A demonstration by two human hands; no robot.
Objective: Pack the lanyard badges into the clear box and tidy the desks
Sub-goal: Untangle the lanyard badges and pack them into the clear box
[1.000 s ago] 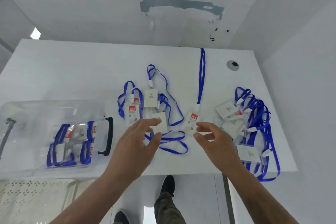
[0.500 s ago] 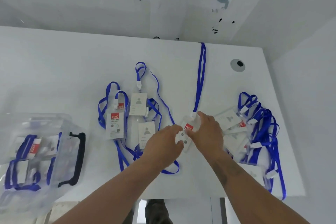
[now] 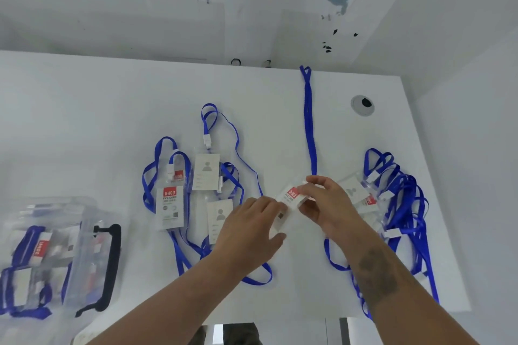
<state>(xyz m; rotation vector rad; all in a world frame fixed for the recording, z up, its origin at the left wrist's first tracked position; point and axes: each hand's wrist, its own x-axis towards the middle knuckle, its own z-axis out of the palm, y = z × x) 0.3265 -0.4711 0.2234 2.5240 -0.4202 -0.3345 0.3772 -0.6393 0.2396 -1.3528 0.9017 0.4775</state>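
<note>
Head view, one entry per item.

Held badge (image 3: 290, 200): centre of the desk (image 3: 84, 120), lifted slightly at its near end. The left hand (image 3: 252, 228) pinches the near end and the right hand (image 3: 326, 204) pinches the far end by the clip. Both hands are closed on it, probably to steady the sleeve so the strap can be folded up against it. Red tab reads "UHOO", with "PVC CARD" beneath; a small dark code square shows lower down, too small to read.

Strap (image 3: 308, 126): blue, drawn out straight from the held badge toward the far edge of the desk. Laid long, most likely so it gathers without tangling.

Loose badges (image 3: 196, 190): four, left of the hands, flat, with straps looped round each other. The left one reads "UHOO / PVC CARD" with a QR mark; two show a grey portrait outline with faint lines I cannot read. Seemingly waiting their turn.

Heap (image 3: 392, 199): right of the hands, many badges and blue straps piled together and reaching the near edge. One red tab shows, lettering unreadable.

Box (image 3: 78, 255): clear, near left corner, black handle (image 3: 112, 266) facing right. Bundled badges already lie inside, one tab reading "UHOO". Kept within reach for the next bundle.

Grommet (image 3: 362, 105): grey, far right of the desk.
</note>
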